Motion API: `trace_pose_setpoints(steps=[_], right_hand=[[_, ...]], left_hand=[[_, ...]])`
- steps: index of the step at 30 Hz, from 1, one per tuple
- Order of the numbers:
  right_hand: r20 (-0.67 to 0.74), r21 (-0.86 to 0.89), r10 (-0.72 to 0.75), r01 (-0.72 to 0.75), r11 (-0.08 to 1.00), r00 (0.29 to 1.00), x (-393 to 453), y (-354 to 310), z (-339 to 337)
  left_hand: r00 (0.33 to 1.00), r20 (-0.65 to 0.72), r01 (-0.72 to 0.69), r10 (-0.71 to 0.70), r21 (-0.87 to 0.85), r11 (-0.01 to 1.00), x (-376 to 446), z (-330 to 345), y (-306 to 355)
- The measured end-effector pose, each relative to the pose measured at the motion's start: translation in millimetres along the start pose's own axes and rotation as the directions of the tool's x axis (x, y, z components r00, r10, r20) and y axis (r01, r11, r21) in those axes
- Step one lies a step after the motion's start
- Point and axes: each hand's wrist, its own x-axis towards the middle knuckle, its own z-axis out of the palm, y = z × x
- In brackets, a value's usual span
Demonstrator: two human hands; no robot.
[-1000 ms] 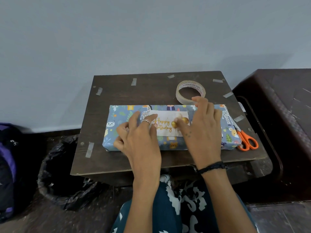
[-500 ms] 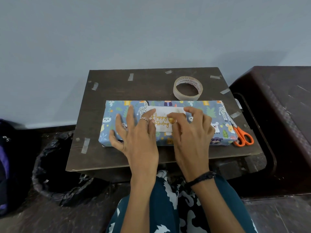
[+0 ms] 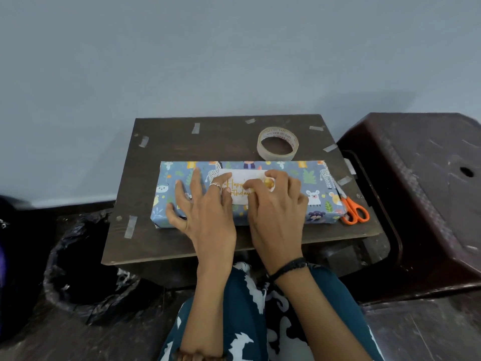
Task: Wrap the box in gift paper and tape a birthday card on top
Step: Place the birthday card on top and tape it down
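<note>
Head view: the wrapped box (image 3: 316, 183) is laid lengthwise across the small dark table (image 3: 182, 149), and the white birthday card (image 3: 246, 175) is seen flat on its top, near the middle. The left hand (image 3: 205, 212) is spread open, fingers splayed flat on the paper and the card's left edge, while the right hand (image 3: 276, 204) is curled loosely, fingertips pressed down on the card, nothing gripped. Tape roll (image 3: 277, 143) is parked just behind the box, orange scissors (image 3: 355, 212) touching its right end.
</note>
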Motion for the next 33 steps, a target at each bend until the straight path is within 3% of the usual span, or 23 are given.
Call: trace_pose_setpoints(steps=[6, 9, 11, 14, 16, 18, 22, 26, 30, 33], right_hand=[[0.218, 0.28, 0.018, -0.08, 0.957, 0.976, 15.3, 10.6, -22.8], [0.184, 0.417, 0.027, -0.103, 0.903, 0.983, 34.2, 17.1, -37.5], [0.153, 0.39, 0.056, -0.112, 0.914, 0.987, 50.8, 22.6, -38.9], [0.164, 0.247, 0.112, -0.151, 0.957, 0.98, 84.1, 38.3, -30.9], [0.277, 0.2, 0.177, -0.237, 0.951, 0.945, 103.1, 47.9, -20.8], [0.39, 0.139, 0.218, -0.291, 0.947, 0.895, 109.8, 52.2, -7.7], [0.302, -0.032, 0.224, -0.225, 0.974, 0.927, 104.7, 54.4, 13.2], [0.289, -0.054, 0.196, -0.188, 0.981, 0.937, 105.5, 54.8, 16.0], [0.255, 0.032, 0.069, -0.08, 0.996, 0.965, 90.0, 43.8, 3.4], [0.221, 0.126, -0.093, 0.066, 0.99, 0.971, 55.5, 17.7, -16.8]], left_hand=[[0.995, -0.077, -0.071, 0.065, -0.08, 0.994, -6.8, -1.6, 0.4], [0.971, -0.174, -0.181, 0.164, -0.087, 0.98, -6.0, -5.8, 3.8], [0.946, -0.18, -0.286, 0.268, -0.079, 0.955, 5.0, -6.2, 14.5], [0.922, -0.016, -0.386, 0.386, 0.002, 0.922, 37.0, 3.2, 37.7], [0.907, 0.127, -0.413, 0.401, 0.092, 0.906, 55.7, 14.8, 46.1], [0.899, 0.181, -0.429, 0.398, 0.193, 0.882, 62.1, 24.0, 45.6], [0.865, 0.051, -0.489, 0.499, 0.302, 0.818, 58.3, 33.6, 39.4], [0.854, 0.088, -0.508, 0.513, 0.349, 0.787, 61.0, 35.8, 40.4], [0.858, 0.164, -0.513, 0.486, 0.233, 0.826, 71.2, 27.8, 34.8], [0.873, 0.072, -0.483, 0.483, 0.26, 0.836, 70.8, 8.7, 25.4]])
